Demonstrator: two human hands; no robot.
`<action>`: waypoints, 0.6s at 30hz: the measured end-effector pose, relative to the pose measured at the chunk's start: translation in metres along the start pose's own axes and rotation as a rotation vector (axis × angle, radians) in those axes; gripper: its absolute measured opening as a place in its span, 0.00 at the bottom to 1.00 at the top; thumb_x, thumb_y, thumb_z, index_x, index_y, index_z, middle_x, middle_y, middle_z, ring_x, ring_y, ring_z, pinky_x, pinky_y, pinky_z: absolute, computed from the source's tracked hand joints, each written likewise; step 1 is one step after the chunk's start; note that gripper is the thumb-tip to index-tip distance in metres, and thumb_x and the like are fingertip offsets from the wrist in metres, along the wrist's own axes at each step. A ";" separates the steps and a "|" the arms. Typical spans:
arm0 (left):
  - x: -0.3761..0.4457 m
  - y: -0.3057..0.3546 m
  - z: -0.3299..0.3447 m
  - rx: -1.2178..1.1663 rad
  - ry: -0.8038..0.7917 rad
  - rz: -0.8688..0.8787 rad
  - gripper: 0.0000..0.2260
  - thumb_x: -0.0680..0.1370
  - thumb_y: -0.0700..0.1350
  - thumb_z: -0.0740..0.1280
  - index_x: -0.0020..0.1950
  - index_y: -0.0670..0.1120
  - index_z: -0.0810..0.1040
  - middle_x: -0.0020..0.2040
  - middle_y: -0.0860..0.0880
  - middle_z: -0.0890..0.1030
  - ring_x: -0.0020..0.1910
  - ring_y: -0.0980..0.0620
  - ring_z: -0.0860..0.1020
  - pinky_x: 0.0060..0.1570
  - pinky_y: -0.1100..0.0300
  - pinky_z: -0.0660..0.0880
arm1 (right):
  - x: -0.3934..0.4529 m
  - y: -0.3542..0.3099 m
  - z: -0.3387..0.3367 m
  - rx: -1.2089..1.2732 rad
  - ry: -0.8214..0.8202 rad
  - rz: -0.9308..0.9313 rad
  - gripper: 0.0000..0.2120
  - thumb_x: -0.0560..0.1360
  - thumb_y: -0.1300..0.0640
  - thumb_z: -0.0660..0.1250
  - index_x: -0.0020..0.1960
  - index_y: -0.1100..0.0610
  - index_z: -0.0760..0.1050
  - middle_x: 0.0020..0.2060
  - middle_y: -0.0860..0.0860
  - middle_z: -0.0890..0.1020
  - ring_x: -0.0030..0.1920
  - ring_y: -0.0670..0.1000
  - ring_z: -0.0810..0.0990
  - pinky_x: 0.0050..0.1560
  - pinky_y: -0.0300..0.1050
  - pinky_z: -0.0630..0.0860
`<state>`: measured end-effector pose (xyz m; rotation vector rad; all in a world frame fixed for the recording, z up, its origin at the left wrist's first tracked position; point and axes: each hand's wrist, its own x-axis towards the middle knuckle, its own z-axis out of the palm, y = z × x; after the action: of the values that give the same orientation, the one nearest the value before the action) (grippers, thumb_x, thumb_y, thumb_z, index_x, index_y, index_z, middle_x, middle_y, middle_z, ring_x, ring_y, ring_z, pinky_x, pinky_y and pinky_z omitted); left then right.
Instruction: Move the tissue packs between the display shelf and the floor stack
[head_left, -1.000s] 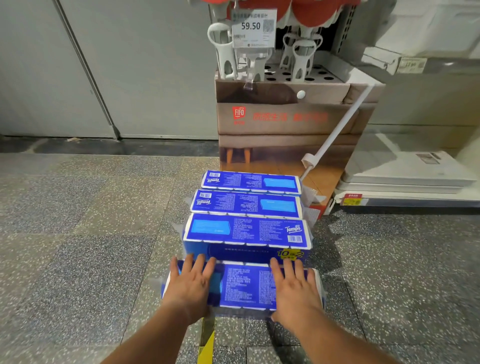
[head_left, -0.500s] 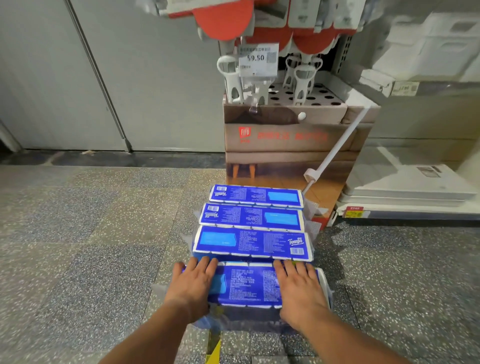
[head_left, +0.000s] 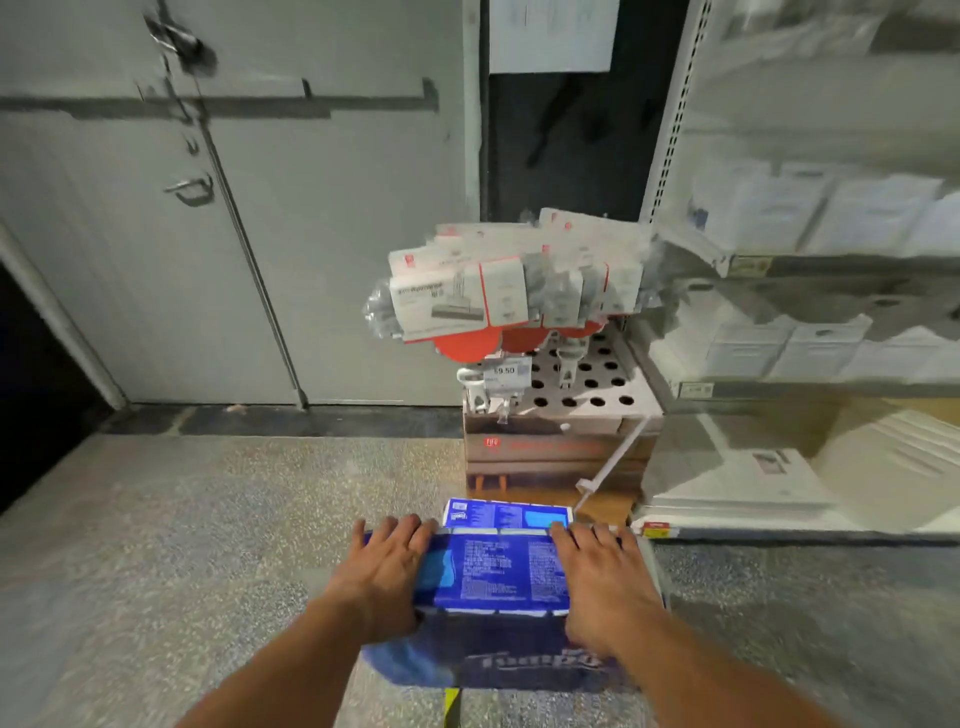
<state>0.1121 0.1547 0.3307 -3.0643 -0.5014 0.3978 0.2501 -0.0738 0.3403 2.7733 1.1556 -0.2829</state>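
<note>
- Blue plastic-wrapped tissue pack (head_left: 498, 577), a long glossy brick, is held up over the speckled terrazzo floor (head_left: 208, 545).
- Left hand (head_left: 384, 577) clamps its left end, right hand (head_left: 605, 582) the right end, fingers flat on top.
- Another blue pack (head_left: 506, 515) sits just behind, in front of the cardboard display box (head_left: 550, 452) with its round-holed top.

Perhaps "9.50" on price tag (head_left: 504, 370)

left: open floor (head_left: 197, 519) | ahead: cardboard display (head_left: 550, 452) blocks | right: shelf (head_left: 810, 395)
</note>
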 end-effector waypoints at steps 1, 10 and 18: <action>-0.012 -0.003 -0.032 -0.002 0.016 0.003 0.49 0.70 0.59 0.72 0.81 0.51 0.47 0.77 0.50 0.57 0.75 0.46 0.58 0.76 0.39 0.46 | -0.010 0.000 -0.032 -0.010 0.016 -0.007 0.50 0.68 0.50 0.75 0.80 0.51 0.48 0.76 0.53 0.62 0.76 0.58 0.59 0.77 0.59 0.51; -0.105 -0.006 -0.270 0.073 0.126 0.002 0.55 0.63 0.64 0.76 0.81 0.53 0.49 0.76 0.51 0.60 0.73 0.46 0.61 0.74 0.44 0.55 | -0.089 0.018 -0.270 -0.020 0.054 -0.093 0.59 0.62 0.44 0.81 0.81 0.50 0.49 0.78 0.53 0.60 0.76 0.58 0.60 0.76 0.62 0.56; -0.188 0.010 -0.388 0.064 0.236 -0.027 0.51 0.66 0.62 0.78 0.80 0.56 0.51 0.74 0.51 0.62 0.73 0.46 0.61 0.74 0.44 0.57 | -0.160 0.026 -0.385 0.032 0.219 -0.128 0.54 0.58 0.44 0.81 0.77 0.47 0.57 0.70 0.52 0.69 0.68 0.57 0.68 0.69 0.59 0.66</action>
<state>0.0397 0.0976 0.7520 -2.9835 -0.5069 0.0491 0.2065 -0.1311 0.7515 2.8184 1.3928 -0.0080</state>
